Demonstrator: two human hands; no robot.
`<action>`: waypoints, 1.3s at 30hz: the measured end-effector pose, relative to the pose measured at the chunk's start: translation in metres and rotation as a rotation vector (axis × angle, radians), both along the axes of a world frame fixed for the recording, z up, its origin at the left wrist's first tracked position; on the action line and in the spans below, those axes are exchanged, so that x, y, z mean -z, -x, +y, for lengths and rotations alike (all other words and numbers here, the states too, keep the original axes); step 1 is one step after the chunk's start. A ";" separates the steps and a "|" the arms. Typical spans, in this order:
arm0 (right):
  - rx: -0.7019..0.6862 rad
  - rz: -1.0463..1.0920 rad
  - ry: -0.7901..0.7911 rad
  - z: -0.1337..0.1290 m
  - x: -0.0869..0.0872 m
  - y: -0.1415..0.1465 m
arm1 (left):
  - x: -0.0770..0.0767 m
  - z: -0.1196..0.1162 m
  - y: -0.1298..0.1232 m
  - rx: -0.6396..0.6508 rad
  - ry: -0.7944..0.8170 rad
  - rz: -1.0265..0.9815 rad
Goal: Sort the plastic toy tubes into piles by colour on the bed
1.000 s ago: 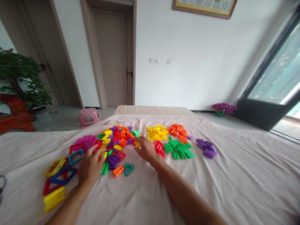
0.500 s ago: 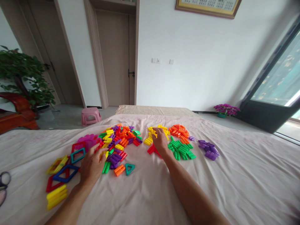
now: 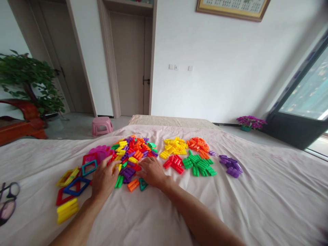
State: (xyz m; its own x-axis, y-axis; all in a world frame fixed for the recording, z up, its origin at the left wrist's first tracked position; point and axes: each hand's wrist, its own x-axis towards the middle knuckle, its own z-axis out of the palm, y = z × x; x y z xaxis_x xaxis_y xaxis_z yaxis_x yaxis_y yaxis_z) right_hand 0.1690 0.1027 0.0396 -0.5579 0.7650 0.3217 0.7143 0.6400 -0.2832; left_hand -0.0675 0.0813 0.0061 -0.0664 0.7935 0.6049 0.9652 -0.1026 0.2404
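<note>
A mixed pile of coloured plastic pieces [image 3: 135, 150] lies left of centre on the cloth. At its left edge is my left hand [image 3: 105, 177], fingers bent around a yellow piece [image 3: 119, 167]. My right hand [image 3: 151, 171] reaches in from the right, its fingertips at red and purple pieces on the near edge; whether it grips one is hard to see. Single-colour heaps lie to the right: yellow [image 3: 174, 147], red [image 3: 174, 163], green [image 3: 200, 164], orange [image 3: 198, 146] and purple [image 3: 231, 165].
Square and diamond frames [image 3: 77, 185], a pink scalloped piece [image 3: 101, 152] and yellow pieces [image 3: 67, 210] lie at the left, with glasses [image 3: 9, 201] at the edge. An orange piece [image 3: 133, 185] and a teal triangle [image 3: 142, 184] are near my right hand.
My right hand has moved left from the yellow heap to the near right edge of the mixed pile. My left hand stays beside the pile. The view has shifted slightly.
</note>
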 end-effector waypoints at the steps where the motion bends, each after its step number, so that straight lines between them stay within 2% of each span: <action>1: 0.014 -0.010 0.005 -0.001 0.000 0.004 | 0.000 0.000 0.000 -0.002 0.001 0.001; 7: 0.052 0.055 0.046 -0.002 0.008 0.017 | 0.002 0.002 0.001 0.001 -0.018 0.008; 13: 0.065 0.292 0.154 -0.002 0.013 0.017 | 0.003 0.003 0.002 0.012 -0.021 0.011; 17: 0.033 0.415 0.203 0.008 0.000 0.004 | 0.004 0.003 0.002 0.020 -0.018 0.011; 21: 0.085 0.434 0.234 0.023 -0.020 -0.026 | 0.005 0.004 0.003 0.017 0.001 0.009; 24: 0.130 0.393 0.270 0.031 -0.033 -0.053 | 0.005 0.004 0.004 0.023 0.007 0.007; 29: 0.187 0.151 0.385 0.037 -0.050 -0.091 | 0.004 0.003 0.004 0.016 0.011 0.013; 35: 0.451 0.010 0.186 0.038 -0.072 -0.128 | 0.002 0.003 0.002 0.013 0.007 0.015; 39: 0.495 -0.151 0.171 0.040 -0.066 -0.149 | 0.002 0.003 0.003 0.030 0.004 0.021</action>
State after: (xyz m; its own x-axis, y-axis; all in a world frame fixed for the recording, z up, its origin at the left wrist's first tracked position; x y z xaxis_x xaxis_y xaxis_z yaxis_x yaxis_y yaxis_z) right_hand 0.3176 0.1429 0.1051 -0.1484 0.9823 0.1140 0.9592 0.1710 -0.2252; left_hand -0.0701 0.0840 0.0044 -0.0297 0.7973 0.6029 0.9666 -0.1307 0.2204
